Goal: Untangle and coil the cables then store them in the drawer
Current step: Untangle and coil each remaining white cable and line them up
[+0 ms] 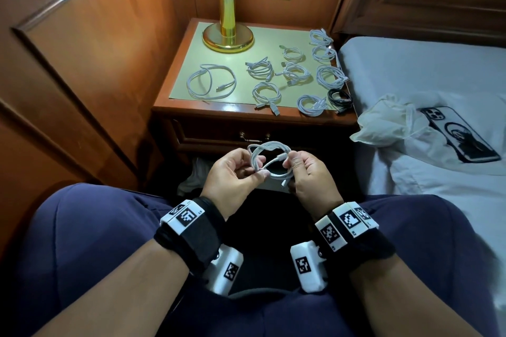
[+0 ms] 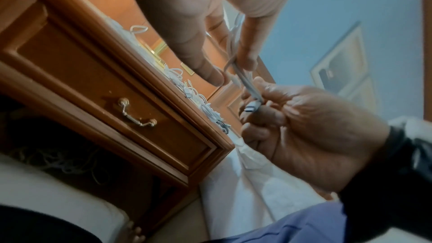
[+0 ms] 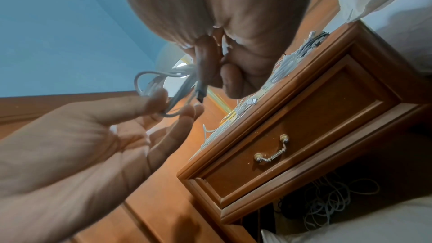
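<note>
Both hands are working a white cable (image 1: 269,161) held in the air just in front of the drawer (image 1: 246,135), which is sitting closed under the bench (image 1: 189,102) top. The left hand (image 1: 232,176) is pinching one side of the loop between thumb and fingertips, its other fingers lying fairly straight in the right wrist view. The right hand (image 1: 310,172) is clamped on the opposite side, curled fingers trapping the strands, and a dark-tipped plug (image 3: 201,95) is poking out past them.

The loop is looking loose and springy, and I judge that to be the main risk: if either pinch is easing before the free end is being tucked round the bundle, the turns are likely to be springing open and undoing the coil. The free plug end could also be slipping back through the loop and making a fresh knot.

Behind the drawer, on the bench top, about ten coiled cables (image 1: 294,72) are lying, several close to the front edge. A wrist or sleeve reaching over them could be knocking one off. A loose tangle (image 3: 332,199) of cables is waiting in the dark space below the drawer, so much of the task is probably remaining, and the drawer is not yet opened.
</note>
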